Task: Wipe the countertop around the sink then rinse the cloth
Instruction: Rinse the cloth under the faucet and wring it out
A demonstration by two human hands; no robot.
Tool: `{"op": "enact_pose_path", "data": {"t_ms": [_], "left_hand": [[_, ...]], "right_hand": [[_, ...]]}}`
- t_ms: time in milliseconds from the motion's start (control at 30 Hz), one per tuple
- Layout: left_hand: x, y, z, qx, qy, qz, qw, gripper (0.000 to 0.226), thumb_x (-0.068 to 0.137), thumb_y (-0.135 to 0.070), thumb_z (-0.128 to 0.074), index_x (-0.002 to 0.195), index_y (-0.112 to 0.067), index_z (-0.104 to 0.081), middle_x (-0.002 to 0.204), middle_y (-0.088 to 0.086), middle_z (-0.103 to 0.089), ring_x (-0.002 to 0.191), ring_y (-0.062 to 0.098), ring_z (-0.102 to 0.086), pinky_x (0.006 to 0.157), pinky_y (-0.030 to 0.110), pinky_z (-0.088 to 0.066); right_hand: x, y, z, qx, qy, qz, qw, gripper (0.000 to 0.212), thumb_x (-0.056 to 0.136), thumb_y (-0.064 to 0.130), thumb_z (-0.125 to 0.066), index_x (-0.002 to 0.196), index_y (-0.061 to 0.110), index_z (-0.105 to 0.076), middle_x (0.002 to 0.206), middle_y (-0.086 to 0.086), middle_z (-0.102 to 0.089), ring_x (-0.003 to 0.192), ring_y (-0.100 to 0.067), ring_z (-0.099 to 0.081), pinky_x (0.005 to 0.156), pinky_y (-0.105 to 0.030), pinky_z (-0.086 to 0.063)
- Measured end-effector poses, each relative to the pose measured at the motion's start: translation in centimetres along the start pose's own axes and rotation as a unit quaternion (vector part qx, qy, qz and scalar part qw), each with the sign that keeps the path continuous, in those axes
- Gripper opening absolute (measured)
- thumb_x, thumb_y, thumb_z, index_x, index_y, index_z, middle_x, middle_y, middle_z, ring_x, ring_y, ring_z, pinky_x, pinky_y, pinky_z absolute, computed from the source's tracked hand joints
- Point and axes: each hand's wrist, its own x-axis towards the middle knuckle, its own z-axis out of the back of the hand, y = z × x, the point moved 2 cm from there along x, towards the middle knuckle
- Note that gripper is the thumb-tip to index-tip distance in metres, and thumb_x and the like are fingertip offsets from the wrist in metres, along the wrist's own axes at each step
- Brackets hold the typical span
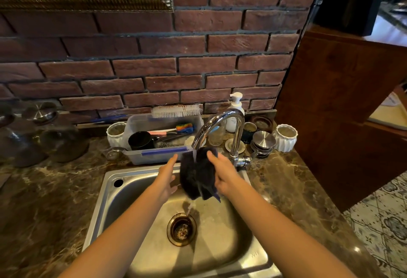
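A dark cloth hangs under the chrome faucet, and a stream of water runs over it down into the steel sink. My right hand grips the cloth's right side, with one finger laid over its top edge. Along the cloth's left side my left hand lies with straight fingers pointing up, touching it. The brown marble countertop surrounds the sink on both sides.
Behind the sink stand a clear plastic tub with a black cup, brushes and utensils, white ribbed cups, a soap pump bottle, metal lids and small jars. Dark glass jars sit at the left. A wooden partition rises on the right.
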Motion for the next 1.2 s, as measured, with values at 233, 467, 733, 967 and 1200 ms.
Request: {"op": "enact_pose_path", "data": {"t_ms": [233,467,733,967,1200], "left_hand": [[-1.1,1.4,-2.0,-0.057,0.107,0.002,0.993,0.068,0.073,-0.056,-0.066,0.126,-0.014,-0.057,0.122,0.017,-0.062,0.115,0.027,-0.056,0.101,0.042,-0.043],[-0.1,0.6,-0.5,-0.066,0.042,0.072,0.994,0.039,0.092,-0.041,-0.056,0.113,-0.007,-0.060,0.111,0.020,-0.064,0.102,0.035,-0.060,0.086,0.047,-0.048],[-2.0,-1.7,-0.7,0.031,0.171,0.095,0.980,0.020,0.085,-0.011,-0.064,0.104,-0.003,-0.065,0.091,0.017,-0.074,0.095,0.031,-0.065,0.083,0.042,-0.051],[-0.4,-0.2,-0.8,-0.014,0.067,-0.022,0.997,0.025,0.088,-0.025,-0.065,0.109,-0.013,-0.056,0.103,0.012,-0.069,0.089,0.025,-0.066,0.068,0.036,-0.054],[-0.7,-1.0,0.1,0.072,0.016,-0.124,0.990,0.026,0.089,-0.037,-0.062,0.108,-0.020,-0.055,0.098,0.002,-0.063,0.087,0.017,-0.061,0.064,0.030,-0.049]], "right_hand": [[-2.6,-3.5,-3.9,-0.116,0.045,0.028,0.992,0.037,0.098,0.003,-0.039,0.135,0.001,-0.046,0.140,-0.027,-0.045,0.132,-0.043,-0.039,0.111,-0.049,-0.029],[-1.6,-2.1,-0.8,-0.126,-0.026,0.046,0.991,0.029,0.098,0.007,-0.041,0.101,0.021,-0.067,0.113,-0.004,-0.067,0.108,-0.019,-0.060,0.084,-0.029,-0.050],[0.8,-0.5,2.7,-0.165,0.034,0.087,0.982,0.012,0.092,0.026,-0.062,0.097,0.015,-0.060,0.092,-0.004,-0.066,0.083,-0.014,-0.062,0.061,-0.018,-0.049],[0.8,0.3,2.4,-0.207,-0.026,0.221,0.953,0.012,0.091,0.022,-0.063,0.083,0.016,-0.055,0.096,-0.022,-0.064,0.095,-0.034,-0.065,0.084,-0.048,-0.053],[1.7,-0.1,3.4,-0.415,0.113,0.177,0.885,0.033,0.076,0.026,-0.079,0.100,0.021,-0.056,0.099,0.002,-0.066,0.090,-0.011,-0.065,0.078,-0.026,-0.055]]}}
